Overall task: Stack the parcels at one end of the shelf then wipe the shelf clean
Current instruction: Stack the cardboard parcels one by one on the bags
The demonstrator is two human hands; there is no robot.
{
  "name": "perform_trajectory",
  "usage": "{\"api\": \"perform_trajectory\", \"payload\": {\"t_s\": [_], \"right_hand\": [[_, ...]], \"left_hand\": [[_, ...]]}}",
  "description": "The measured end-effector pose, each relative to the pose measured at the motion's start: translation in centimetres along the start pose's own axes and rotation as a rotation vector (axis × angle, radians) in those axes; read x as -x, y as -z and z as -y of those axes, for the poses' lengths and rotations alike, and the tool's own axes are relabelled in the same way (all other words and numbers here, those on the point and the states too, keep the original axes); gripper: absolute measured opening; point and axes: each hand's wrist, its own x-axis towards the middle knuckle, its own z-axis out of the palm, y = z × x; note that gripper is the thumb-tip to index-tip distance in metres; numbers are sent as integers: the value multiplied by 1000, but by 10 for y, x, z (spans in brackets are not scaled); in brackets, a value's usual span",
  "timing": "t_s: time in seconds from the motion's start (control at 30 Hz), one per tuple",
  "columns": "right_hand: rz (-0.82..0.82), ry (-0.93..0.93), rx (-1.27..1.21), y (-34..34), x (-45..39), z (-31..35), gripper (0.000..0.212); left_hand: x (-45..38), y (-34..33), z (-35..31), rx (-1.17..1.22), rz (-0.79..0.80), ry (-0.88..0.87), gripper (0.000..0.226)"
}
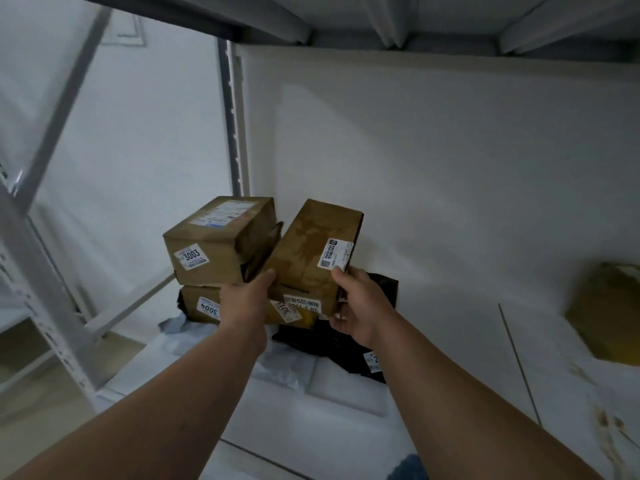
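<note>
A brown cardboard parcel (308, 251) with a white label is tilted up at the left end of the white shelf (433, 358). My left hand (247, 297) grips its left lower corner and my right hand (360, 306) grips its right lower edge. Beside it on the left, a box marked 3003 (214, 237) sits on top of a box marked 3004 (201, 306). Black bag parcels (349, 355) and a grey-white bag parcel (287, 368) lie under and in front of the boxes.
Another brown box (606, 313) sits alone on the shelf at the right edge of view. Brownish stains (606, 420) mark the shelf surface near it. A grey metal upright (233, 126) and slanted frame bars (41, 271) stand at the left. The shelf above hangs overhead.
</note>
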Motion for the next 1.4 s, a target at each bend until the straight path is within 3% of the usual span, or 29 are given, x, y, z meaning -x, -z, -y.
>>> {"api": "perform_trajectory", "payload": {"t_s": [0.2,0.4,0.63,0.87,1.0,1.1,1.17,1.27,1.4], "right_hand": [[-35,13,-16,-28,-17,5,40],[2,60,57,-33,-19,11,27],[-119,177,111,-34,-29,3,45],[-135,256,285,-31,-23,-3,36],[-168,229,303,-23,-19,-2,33],[-236,195,298,-11,-16,-1,23],[-278,169,297,0,-12,-1,9],[-315,155,347,17,-3,-1,13],[-336,123,436,54,14,-1,23]], "left_hand": [[-16,14,-3,43,0,45,19],[-30,22,0,30,16,70,2],[-34,17,1,-15,-23,68,13],[-32,10,4,-72,-39,34,13],[-40,9,11,-162,-59,33,26],[-28,2,12,-188,22,40,11],[-17,-8,15,-247,130,32,14],[0,-28,22,-336,328,101,25],[19,-65,41,-497,503,111,23]]}}
